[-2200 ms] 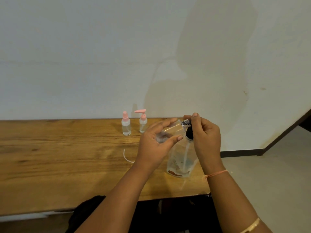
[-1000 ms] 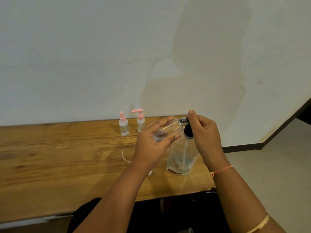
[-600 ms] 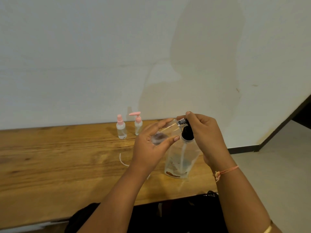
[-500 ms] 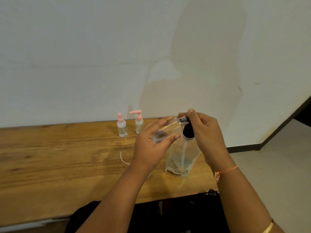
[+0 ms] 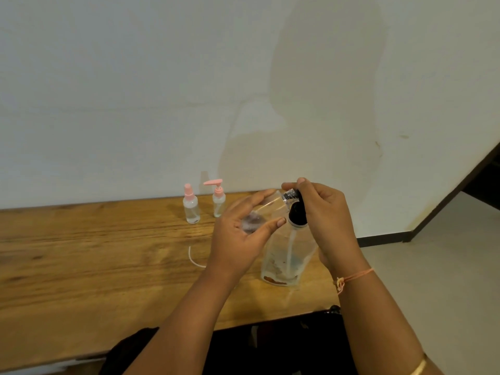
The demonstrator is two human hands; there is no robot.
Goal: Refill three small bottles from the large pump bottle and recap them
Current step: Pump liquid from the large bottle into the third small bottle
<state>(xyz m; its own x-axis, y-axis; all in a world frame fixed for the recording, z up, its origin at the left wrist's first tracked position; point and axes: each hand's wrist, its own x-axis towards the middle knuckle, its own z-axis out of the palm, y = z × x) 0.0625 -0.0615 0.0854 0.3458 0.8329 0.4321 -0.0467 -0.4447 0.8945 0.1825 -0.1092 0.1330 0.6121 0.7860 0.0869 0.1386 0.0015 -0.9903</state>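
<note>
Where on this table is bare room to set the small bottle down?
Free: the tabletop left of the spray bottle and white tube, and the front strip between tube and near edge. Crowded: the right end, where left hand and right hand meet over the large pump bottle.

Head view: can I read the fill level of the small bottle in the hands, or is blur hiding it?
Head view: the small bottle in the left hand is clear and smeared, level unreadable. Head view: soft light, no harsh glare, a shadow on the wall. Head view: right hand on the pump reads sharper.
</note>
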